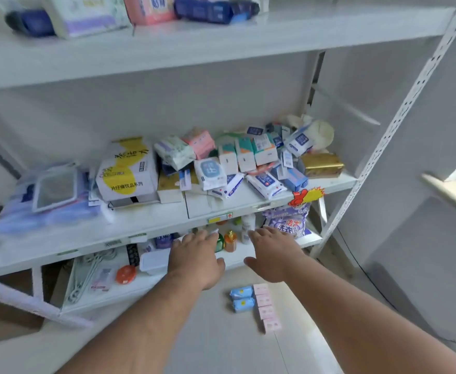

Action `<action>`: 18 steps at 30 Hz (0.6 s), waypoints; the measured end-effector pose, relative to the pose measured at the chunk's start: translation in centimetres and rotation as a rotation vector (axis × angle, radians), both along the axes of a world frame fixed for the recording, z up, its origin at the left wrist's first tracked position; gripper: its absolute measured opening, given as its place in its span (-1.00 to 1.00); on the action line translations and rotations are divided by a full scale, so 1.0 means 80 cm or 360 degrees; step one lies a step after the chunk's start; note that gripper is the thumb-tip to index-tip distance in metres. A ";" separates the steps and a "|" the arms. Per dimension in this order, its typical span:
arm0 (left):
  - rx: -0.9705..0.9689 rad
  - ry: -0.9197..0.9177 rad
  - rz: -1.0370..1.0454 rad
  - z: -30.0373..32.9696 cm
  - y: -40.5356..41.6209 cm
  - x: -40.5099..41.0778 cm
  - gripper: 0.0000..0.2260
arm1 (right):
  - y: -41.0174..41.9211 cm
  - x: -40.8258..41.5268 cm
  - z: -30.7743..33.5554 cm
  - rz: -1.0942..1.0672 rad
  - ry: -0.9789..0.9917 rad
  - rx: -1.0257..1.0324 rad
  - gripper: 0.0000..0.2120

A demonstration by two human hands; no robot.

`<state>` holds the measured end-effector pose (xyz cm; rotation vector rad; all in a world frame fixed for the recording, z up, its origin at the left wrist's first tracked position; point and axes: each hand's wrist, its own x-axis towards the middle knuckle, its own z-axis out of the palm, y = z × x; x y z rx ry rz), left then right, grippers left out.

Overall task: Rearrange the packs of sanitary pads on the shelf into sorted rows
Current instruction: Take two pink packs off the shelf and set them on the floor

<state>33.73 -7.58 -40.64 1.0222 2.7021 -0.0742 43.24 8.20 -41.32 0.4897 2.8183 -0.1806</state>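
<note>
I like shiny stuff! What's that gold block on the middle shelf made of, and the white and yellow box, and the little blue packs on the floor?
The gold block looks wrapped in shiny foil or metallic film: it glints and creases. The white and yellow box looks like matte cardboard, with folded flaps and printed sides. The blue packs look like soft plastic film, puffy and slightly glossy. All are guesses from looks.

Top shelf packs (151, 9) cut off by the upper edge, labels unreadable. Left side of the middle shelf (59, 233) smeared w/ blur; the framed item (55, 190) there can't be identified. Left hand (194, 255) covers part of the green bottle (219, 242). Pile of small packs (248, 157) overlaps, print too small to read.
</note>
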 end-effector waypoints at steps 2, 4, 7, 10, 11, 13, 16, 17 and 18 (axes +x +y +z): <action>0.0053 0.0036 0.0017 0.037 -0.023 0.006 -0.46 | -0.024 0.006 0.038 0.0005 0.0036 0.0016 -0.37; 0.0094 0.0065 0.0029 0.072 -0.046 0.012 -0.50 | -0.048 0.011 0.073 0.0010 0.0066 0.0030 -0.38; 0.0140 0.0115 0.0042 0.117 -0.073 0.019 -0.52 | -0.079 0.020 0.120 0.0023 0.0125 0.0077 -0.39; 0.0194 0.0179 0.0034 0.159 -0.094 0.026 -0.50 | -0.103 0.025 0.164 0.0033 0.0158 0.0166 -0.40; 0.0209 0.0202 0.0023 0.172 -0.100 0.028 -0.49 | -0.109 0.027 0.179 0.0034 0.0174 0.0194 -0.39; 0.0244 0.0254 0.0003 0.198 -0.110 0.031 -0.49 | -0.118 0.029 0.209 0.0039 0.0219 0.0242 -0.39; 0.0308 0.0307 -0.0011 0.233 -0.118 0.029 -0.52 | -0.124 0.028 0.252 0.0050 0.0323 0.0296 -0.38; 0.0332 0.0328 -0.0018 0.245 -0.118 0.026 -0.53 | -0.124 0.026 0.265 0.0054 0.0361 0.0307 -0.38; 0.0359 0.0348 -0.0023 0.256 -0.118 0.024 -0.53 | -0.123 0.025 0.278 0.0056 0.0392 0.0316 -0.38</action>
